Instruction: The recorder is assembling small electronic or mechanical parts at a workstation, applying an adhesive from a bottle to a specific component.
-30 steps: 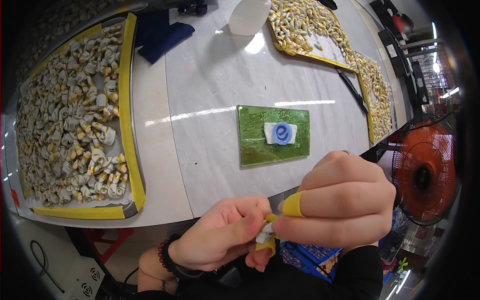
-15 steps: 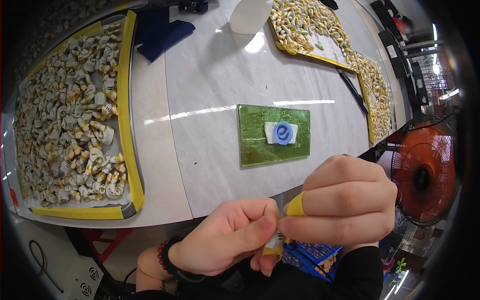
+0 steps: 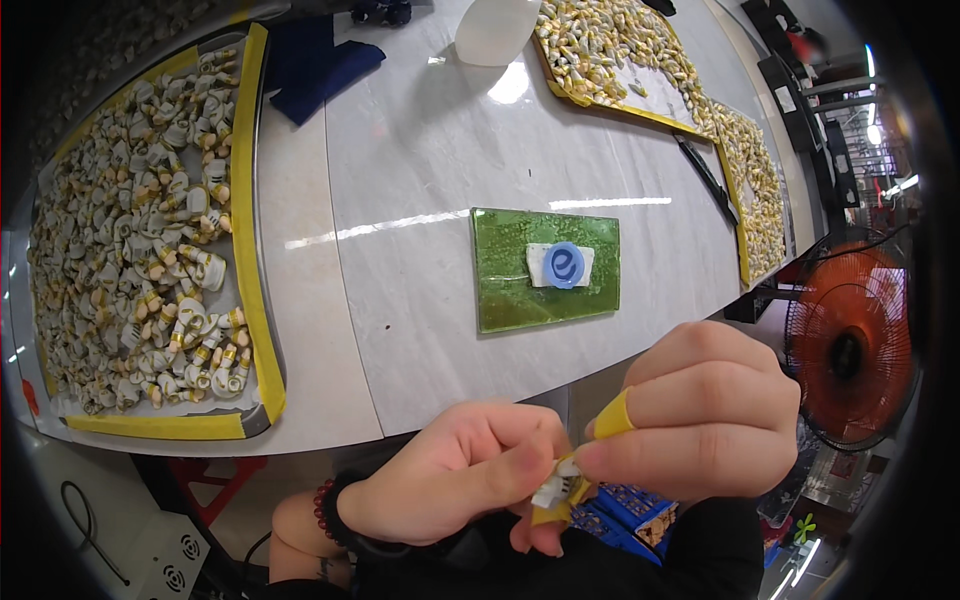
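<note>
Close to my body, below the table's front edge, my left hand (image 3: 480, 470) is closed, pinching a small white figurine piece (image 3: 553, 487) with dark marks and yellow edges between thumb and fingers. A yellow finger cover shows on one of its lower fingertips. My right hand (image 3: 705, 415) is curled, its fingertips pinched together at the piece's right upper end; a yellow finger cover (image 3: 612, 415) wraps one finger. Whatever else the right fingertips hold is hidden. Beyond the hands lies a green slab (image 3: 510, 300) bearing a white pad (image 3: 540, 258) and a round blue cap (image 3: 564, 265).
A yellow-taped tray (image 3: 255, 200) of white figurine pieces fills the left. Further trays of small pieces (image 3: 600, 40) stand at the far right, a black pen (image 3: 705, 180) beside them. A white bottle (image 3: 495, 30), blue cloth (image 3: 325, 80) and orange fan (image 3: 850, 340) surround the table.
My right hand has shifted slightly down and right, and more of the white piece shows between the hands. My left hand keeps its pinch.
</note>
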The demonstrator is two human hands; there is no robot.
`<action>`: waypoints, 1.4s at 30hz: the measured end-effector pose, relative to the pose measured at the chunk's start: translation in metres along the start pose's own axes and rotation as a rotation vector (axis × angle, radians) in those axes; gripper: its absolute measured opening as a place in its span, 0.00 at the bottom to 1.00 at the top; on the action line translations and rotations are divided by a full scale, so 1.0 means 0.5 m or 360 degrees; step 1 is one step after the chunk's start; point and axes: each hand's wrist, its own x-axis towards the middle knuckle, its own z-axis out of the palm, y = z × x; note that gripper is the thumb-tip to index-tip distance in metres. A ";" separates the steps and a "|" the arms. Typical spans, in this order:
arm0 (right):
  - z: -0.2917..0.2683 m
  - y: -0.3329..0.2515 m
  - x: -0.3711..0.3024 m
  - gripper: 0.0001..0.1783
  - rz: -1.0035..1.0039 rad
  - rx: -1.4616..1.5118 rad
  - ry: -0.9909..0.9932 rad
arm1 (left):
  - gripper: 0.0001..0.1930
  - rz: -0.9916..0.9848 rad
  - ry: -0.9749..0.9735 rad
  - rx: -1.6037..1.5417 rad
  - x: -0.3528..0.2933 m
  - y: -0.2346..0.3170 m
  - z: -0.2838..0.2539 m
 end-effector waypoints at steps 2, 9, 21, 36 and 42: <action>0.003 0.006 -0.007 0.05 -0.0001 0.0043 0.0041 | 0.22 -0.0004 -0.0082 -0.0036 0.001 -0.006 -0.006; 0.002 0.012 -0.014 0.04 0.0016 0.0128 0.0083 | 0.25 -0.0140 -0.0196 -0.0137 0.006 -0.020 -0.018; 0.008 0.009 -0.022 0.06 0.0182 0.0257 0.0104 | 0.21 -0.0241 -0.0125 -0.0103 0.004 -0.009 -0.002; 0.010 0.004 -0.025 0.07 0.0267 0.0272 0.0128 | 0.26 -0.0260 -0.0151 -0.0299 0.007 -0.022 -0.009; 0.010 0.002 -0.036 0.08 0.0229 0.0448 0.0104 | 0.27 -0.0135 -0.0238 -0.0203 0.003 -0.012 -0.011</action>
